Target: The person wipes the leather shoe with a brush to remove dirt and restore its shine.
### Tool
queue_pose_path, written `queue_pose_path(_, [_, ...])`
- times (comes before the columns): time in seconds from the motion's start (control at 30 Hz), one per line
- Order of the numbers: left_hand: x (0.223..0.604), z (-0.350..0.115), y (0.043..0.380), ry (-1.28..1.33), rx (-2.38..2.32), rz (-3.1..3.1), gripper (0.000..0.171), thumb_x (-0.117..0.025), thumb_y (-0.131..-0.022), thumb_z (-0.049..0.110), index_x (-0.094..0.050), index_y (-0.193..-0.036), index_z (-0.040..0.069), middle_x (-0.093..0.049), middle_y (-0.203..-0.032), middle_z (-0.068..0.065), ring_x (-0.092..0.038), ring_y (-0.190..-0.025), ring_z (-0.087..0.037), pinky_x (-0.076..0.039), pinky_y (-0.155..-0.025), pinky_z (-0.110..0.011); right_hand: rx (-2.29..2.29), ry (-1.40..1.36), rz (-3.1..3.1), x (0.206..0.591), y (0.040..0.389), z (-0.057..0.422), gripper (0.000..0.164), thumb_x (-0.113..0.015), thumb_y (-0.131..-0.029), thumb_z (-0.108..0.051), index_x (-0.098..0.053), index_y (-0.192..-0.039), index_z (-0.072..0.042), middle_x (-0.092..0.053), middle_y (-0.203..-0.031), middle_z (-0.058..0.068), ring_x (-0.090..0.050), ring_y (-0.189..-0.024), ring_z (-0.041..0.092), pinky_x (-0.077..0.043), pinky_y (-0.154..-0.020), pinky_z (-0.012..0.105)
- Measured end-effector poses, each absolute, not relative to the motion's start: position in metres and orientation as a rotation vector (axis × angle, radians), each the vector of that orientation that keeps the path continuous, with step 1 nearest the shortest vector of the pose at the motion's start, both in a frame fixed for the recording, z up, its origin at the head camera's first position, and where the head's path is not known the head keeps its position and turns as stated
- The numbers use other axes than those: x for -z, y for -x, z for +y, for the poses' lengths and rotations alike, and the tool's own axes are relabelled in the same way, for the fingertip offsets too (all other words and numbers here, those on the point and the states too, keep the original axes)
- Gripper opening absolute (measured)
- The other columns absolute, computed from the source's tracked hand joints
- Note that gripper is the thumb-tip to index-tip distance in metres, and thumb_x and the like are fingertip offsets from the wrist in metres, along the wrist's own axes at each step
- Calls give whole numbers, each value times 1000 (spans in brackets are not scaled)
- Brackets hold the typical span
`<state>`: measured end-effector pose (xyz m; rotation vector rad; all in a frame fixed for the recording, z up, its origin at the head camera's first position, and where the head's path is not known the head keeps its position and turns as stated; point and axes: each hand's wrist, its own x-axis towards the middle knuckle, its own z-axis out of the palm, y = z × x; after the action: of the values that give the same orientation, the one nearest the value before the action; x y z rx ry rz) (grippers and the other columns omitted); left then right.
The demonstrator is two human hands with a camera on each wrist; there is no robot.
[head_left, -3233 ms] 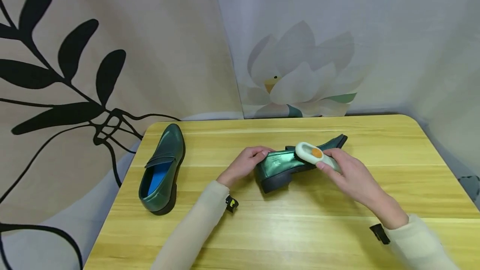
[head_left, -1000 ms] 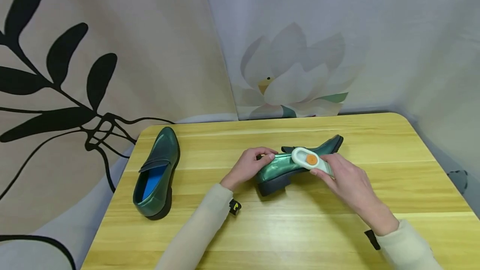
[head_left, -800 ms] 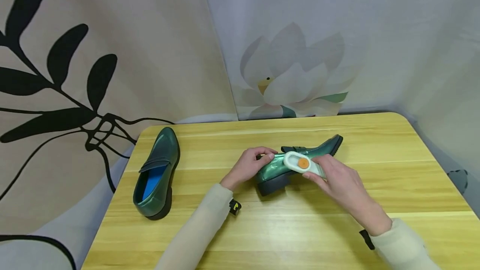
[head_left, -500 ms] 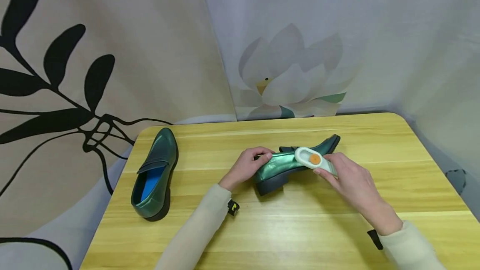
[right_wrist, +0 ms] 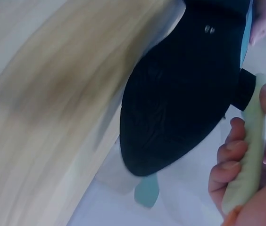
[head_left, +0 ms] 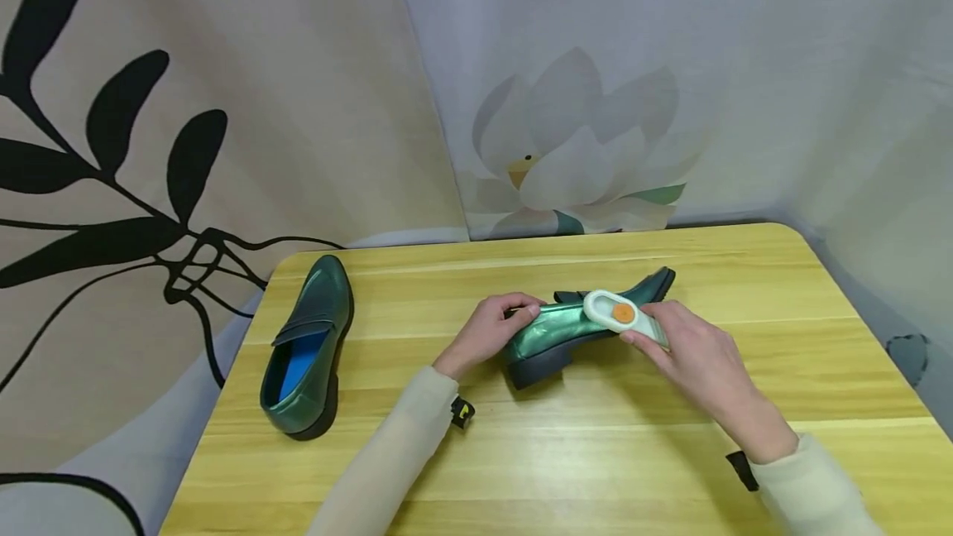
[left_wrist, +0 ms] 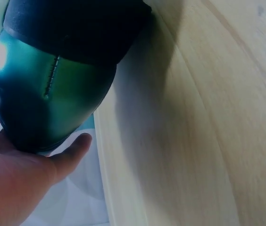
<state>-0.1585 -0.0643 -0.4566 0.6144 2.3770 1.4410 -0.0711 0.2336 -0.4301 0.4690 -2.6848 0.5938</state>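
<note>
My left hand (head_left: 491,329) grips a shiny green loafer (head_left: 554,331) by its heel end, left of the table's middle line. The loafer is tilted on its side, toe pointing right and away, with its black sole (right_wrist: 185,94) showing in the right wrist view. My right hand (head_left: 696,354) holds a shoe brush (head_left: 624,314) with a pale green handle and an orange round spot. In the right wrist view, the brush's black block (right_wrist: 244,89) sits against the loafer's side. In the left wrist view, the thumb and fingers lie around the loafer's heel (left_wrist: 53,94).
A second green loafer (head_left: 307,346) with a blue insole stands upright at the left of the wooden table (head_left: 596,470). A curtain (head_left: 335,89) with plant and flower prints hangs behind the table.
The brush has moved along the loafer's side, towards the heel at 0.8 s ago and back towards the toe since. My left hand keeps its hold on the heel.
</note>
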Motion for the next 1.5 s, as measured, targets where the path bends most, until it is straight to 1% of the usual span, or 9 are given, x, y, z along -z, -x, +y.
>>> queue_pose_path(0.33, [454, -63, 159, -624, -1462, 2355, 29, -56, -109, 30, -75, -121, 11, -69, -132, 0, -60, -125, -19, -46, -103, -39, -618, -521, -2694, 430, 72, 223, 40, -83, -90, -29, -67, -117, -4, -69, -101, 7, -61, -74, 17, -51, -58, 36])
queue_pose_path(0.53, [450, -68, 160, -702, -1506, 2214, 24, -58, -108, 26, -75, -108, 8, -67, -137, 1, -55, -134, -19, -42, -108, -42, -642, -401, -2737, 425, 69, 238, 38, -79, -94, -31, -67, -119, -5, -71, -108, 11, -66, -79, 23, -52, -60, 43])
queue_pose_path(0.73, [446, -86, 167, -807, -1479, 2136, 26, -58, -108, 25, -75, -124, 12, -64, -140, 4, -52, -136, -16, -43, -110, -44, -689, -328, -2732, 417, 67, 256, 42, -74, -97, -33, -66, -123, -1, -71, -113, 18, -67, -83, 31, -52, -63, 50])
queue_pose_path(0.83, [445, -94, 170, -820, -1453, 2150, 26, -57, -108, 25, -75, -122, 11, -63, -141, 2, -51, -137, -18, -43, -110, -47, -695, -327, -2729, 417, 67, 256, 43, -73, -98, -32, -65, -124, 1, -70, -116, 19, -68, -86, 33, -53, -65, 53])
queue_pose_path(1.0, [443, -100, 171, -860, -1320, 2311, 29, -56, -109, 27, -74, -123, 9, -64, -139, -4, -54, -136, -24, -43, -111, -48, -667, -437, -2705, 425, 67, 238, 41, -77, -95, -28, -65, -123, 0, -71, -110, 14, -64, -77, 23, -52, -59, 42])
queue_pose_path(1.13, [445, -100, 172, -923, -1179, 2516, 30, -55, -109, 26, -73, -125, 7, -68, -135, -7, -56, -136, -26, -32, -120, -47, -630, -535, -2710, 430, 64, 229, 41, -77, -95, -29, -63, -123, -3, -70, -106, 9, -60, -73, 17, -49, -57, 36])
queue_pose_path(1.23, [447, -100, 172, -926, -1127, 2607, 32, -54, -110, 26, -71, -129, 6, -69, -133, -8, -59, -132, -26, -34, -119, -47, -608, -501, -2723, 430, 63, 236, 40, -76, -96, -29, -64, -124, -4, -70, -106, 10, -60, -72, 18, -49, -55, 38])
queue_pose_path(1.37, [450, -100, 171, -890, -1147, 2618, 32, -55, -109, 28, -72, -129, 10, -69, -132, -7, -63, -124, -25, -47, -107, -44, -582, -350, -2753, 427, 66, 258, 41, -73, -98, -30, -64, -125, 0, -71, -108, 17, -65, -73, 26, -51, -54, 46])
queue_pose_path(1.5, [453, -99, 171, -867, -1174, 2604, 31, -54, -110, 29, -73, -128, 12, -70, -130, -5, -64, -121, -22, -49, -105, -43, -576, -269, -2781, 426, 67, 268, 44, -69, -101, -34, -63, -127, 1, -70, -111, 21, -67, -78, 32, -52, -56, 51])
